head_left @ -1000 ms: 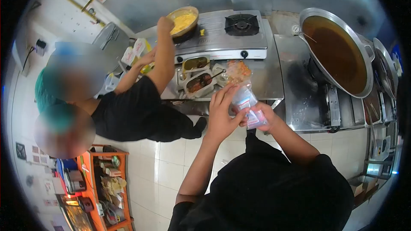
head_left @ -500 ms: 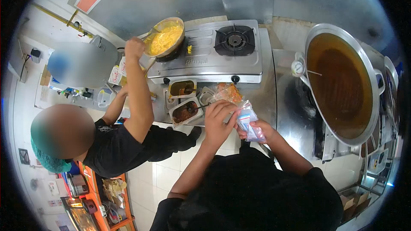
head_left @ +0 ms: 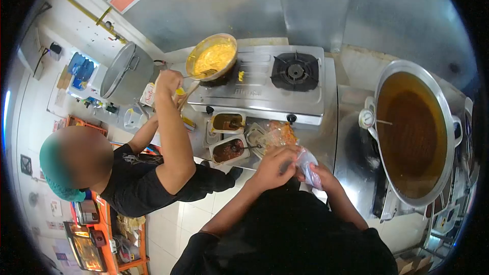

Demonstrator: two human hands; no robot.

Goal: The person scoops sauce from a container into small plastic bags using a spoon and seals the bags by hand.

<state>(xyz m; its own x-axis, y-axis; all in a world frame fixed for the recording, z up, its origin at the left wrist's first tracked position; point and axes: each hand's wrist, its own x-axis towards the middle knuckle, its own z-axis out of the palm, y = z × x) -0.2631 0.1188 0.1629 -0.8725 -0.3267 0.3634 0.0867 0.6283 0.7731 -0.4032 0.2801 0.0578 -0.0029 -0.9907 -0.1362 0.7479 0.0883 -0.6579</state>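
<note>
In front of my chest, over the counter's front edge, I hold a small clear plastic packet [head_left: 307, 163] with pale blue and white contents. My right hand [head_left: 324, 177] grips it from the right side, fingers wrapped round it. My left hand [head_left: 276, 167] is closed at the packet's left edge with bent fingers; its fingertips are partly hidden. Just beyond my hands lies a clear bag of orange food [head_left: 286, 133]. Left of that are a metal tub of dark red sauce [head_left: 227, 152] with a spoon in it and a tub of brown sauce [head_left: 226, 122].
A co-worker's hand [head_left: 169, 81] holds a utensil in a pan of yellow egg-like food [head_left: 214, 57] on the gas stove [head_left: 254, 107]. To my right stands a large pot of brown liquid [head_left: 413, 137] with a thermometer [head_left: 366, 118] clipped on its rim.
The view has tilted upward, so the stove and pot sit lower. My left hand has come down along the packet, which is now more crumpled. The co-worker's hand has drawn back slightly from the pan.
</note>
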